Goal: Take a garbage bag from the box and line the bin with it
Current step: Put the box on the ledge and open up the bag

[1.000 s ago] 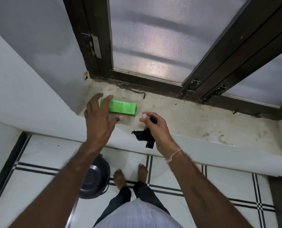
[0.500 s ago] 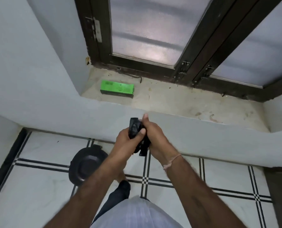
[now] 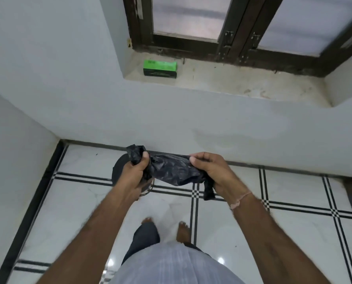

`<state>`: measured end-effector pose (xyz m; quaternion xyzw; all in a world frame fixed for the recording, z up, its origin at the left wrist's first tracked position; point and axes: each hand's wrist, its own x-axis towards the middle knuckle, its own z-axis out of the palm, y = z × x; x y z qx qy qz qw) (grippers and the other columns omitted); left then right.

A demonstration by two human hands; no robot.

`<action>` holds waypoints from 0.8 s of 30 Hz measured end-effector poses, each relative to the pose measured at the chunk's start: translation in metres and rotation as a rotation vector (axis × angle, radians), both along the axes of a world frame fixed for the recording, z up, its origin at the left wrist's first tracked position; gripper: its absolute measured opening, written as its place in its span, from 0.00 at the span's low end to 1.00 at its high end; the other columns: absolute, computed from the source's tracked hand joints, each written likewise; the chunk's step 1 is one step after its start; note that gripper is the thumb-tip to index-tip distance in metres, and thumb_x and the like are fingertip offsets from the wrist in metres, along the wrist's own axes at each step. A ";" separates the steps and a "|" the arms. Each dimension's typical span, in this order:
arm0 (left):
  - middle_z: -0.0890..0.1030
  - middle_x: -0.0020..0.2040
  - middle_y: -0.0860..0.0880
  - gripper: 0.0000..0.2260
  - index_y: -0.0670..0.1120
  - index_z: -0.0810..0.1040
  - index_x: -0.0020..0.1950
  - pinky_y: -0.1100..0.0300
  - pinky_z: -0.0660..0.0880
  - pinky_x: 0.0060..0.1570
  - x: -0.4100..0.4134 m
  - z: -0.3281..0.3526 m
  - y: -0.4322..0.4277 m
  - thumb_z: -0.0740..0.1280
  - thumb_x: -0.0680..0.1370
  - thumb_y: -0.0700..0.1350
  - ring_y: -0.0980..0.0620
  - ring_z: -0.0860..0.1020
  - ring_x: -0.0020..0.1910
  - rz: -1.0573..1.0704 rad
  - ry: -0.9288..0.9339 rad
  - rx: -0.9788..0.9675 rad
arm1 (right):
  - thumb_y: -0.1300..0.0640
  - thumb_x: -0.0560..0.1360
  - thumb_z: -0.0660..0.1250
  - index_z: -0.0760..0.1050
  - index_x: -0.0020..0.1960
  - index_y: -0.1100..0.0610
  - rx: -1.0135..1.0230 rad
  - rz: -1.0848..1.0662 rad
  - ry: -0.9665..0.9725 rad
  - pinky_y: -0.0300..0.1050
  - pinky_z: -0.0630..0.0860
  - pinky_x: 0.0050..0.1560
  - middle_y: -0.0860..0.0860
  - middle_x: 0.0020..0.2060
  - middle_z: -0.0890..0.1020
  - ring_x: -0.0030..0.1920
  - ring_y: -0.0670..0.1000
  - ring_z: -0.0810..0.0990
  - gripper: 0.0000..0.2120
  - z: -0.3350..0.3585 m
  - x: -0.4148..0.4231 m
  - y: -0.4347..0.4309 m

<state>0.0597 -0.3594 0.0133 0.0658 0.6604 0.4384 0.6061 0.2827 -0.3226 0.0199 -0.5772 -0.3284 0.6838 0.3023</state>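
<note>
Stretching between both hands, the black bag [image 3: 172, 171] hung above the floor [image 3: 78, 201]. The left hand [image 3: 135, 173] clenched one crumpled end, the right hand [image 3: 216, 173] the other. The bin [image 3: 117, 171] stood behind the left hand; the box [image 3: 160, 67] lay on the sill [image 3: 232, 85].

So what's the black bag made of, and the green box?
The bag looks like thin black plastic film: it crinkles, bunches and shines a little where the left hand and right hand stretch it. The box on the sill looks like printed cardboard, with flat faces and sharp edges, though that is less sure.
</note>
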 end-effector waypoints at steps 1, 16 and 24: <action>0.86 0.56 0.42 0.19 0.42 0.80 0.61 0.45 0.83 0.55 -0.007 -0.002 -0.012 0.72 0.79 0.55 0.45 0.85 0.52 -0.059 0.100 0.015 | 0.64 0.77 0.74 0.84 0.51 0.63 0.023 -0.013 -0.007 0.48 0.84 0.46 0.59 0.43 0.86 0.41 0.54 0.85 0.04 0.002 -0.004 -0.011; 0.80 0.41 0.40 0.12 0.36 0.79 0.48 0.50 0.75 0.46 -0.162 -0.001 -0.142 0.70 0.82 0.46 0.47 0.78 0.42 -0.505 0.258 0.487 | 0.63 0.75 0.77 0.83 0.58 0.64 0.032 0.044 -0.076 0.47 0.83 0.50 0.60 0.47 0.86 0.47 0.56 0.86 0.13 0.009 -0.184 -0.142; 0.79 0.40 0.46 0.06 0.39 0.76 0.46 0.54 0.74 0.46 -0.231 -0.017 -0.196 0.65 0.83 0.38 0.52 0.76 0.40 -0.468 0.491 0.471 | 0.61 0.76 0.75 0.83 0.49 0.60 -0.078 -0.156 0.041 0.50 0.84 0.48 0.58 0.46 0.88 0.46 0.56 0.87 0.03 0.003 -0.235 -0.214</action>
